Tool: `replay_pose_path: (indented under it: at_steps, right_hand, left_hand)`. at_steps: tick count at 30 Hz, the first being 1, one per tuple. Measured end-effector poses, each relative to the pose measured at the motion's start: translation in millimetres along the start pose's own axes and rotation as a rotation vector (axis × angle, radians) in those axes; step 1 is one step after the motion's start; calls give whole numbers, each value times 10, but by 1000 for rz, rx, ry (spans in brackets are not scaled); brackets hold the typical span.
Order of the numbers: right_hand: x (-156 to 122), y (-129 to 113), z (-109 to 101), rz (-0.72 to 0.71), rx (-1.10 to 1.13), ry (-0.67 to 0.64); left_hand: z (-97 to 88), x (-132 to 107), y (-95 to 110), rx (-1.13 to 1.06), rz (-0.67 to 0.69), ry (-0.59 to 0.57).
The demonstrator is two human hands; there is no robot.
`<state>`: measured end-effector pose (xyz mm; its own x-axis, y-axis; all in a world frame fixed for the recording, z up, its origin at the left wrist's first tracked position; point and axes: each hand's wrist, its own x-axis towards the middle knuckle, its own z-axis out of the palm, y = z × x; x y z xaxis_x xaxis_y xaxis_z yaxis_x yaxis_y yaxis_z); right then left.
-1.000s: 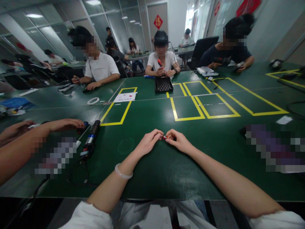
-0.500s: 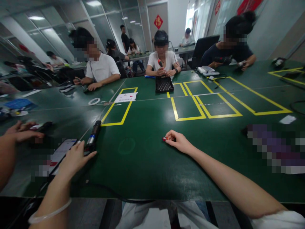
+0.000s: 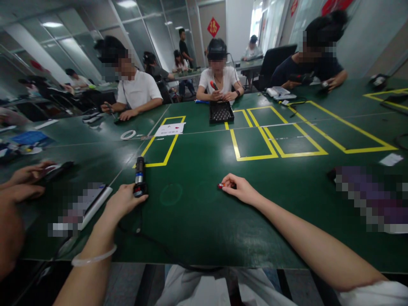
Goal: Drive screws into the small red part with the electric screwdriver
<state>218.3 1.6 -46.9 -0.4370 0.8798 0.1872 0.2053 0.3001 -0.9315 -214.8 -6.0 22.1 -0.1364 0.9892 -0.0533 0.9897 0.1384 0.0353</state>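
Note:
My left hand (image 3: 123, 202) has its thumb and fingers closed round the near end of a black flashlight-like cylinder (image 3: 139, 172). This cylinder carries a silver and blue band and lies on the green table (image 3: 197, 229), pointing away from me. Part of its base is hidden by my fingers. Low over the table, or resting on it, my right hand (image 3: 237, 188) pinches a small red item (image 3: 219, 186). Only its red tip and a bit of orange show, too little to tell its kind.
Left of my arm lies a phone-like device (image 3: 95, 208), with a co-worker's hands (image 3: 28, 182) beyond it. Yellow tape outlines (image 3: 255, 159), a paper sheet (image 3: 170, 128) and a tape roll (image 3: 128, 135) are ahead. Across the table, a person works over a black tray (image 3: 221, 114).
My left hand has moved right, and the cylinder has shifted right with it and turned to point more straight ahead. My right hand stays in place with the red item.

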Motion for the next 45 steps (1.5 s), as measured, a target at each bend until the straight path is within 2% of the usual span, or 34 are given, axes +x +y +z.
replay_pose_path:
  at_steps: [4,12,15,18,23,35,40,45]
  right_hand:
    - [1,-16,-4,-6,-10,-10]
    - [2,-43,-13,-53,-135,72]
    - [2,-35,-14,-37,-159,109]
    - [5,-20,-20,-50,-242,163]
    - [9,21,-31,-103,-400,143]
    - [2,9,-56,-137,-561,91]
    - [-25,-41,-71,-174,-523,123]
    - [-37,-67,-74,-139,-481,128]
  left_hand:
    - [13,34,565,138,43,-57]
    - [21,-153,1829,155,364,-1]
    - [63,-243,2173,130,477,33]
    - [114,-310,2398,84,556,37]
    - [189,-373,2549,35,631,52]
    - [231,-391,2521,0,626,69]
    - [270,-413,2513,-12,625,98]
    - [332,-437,2554,-4,598,163]
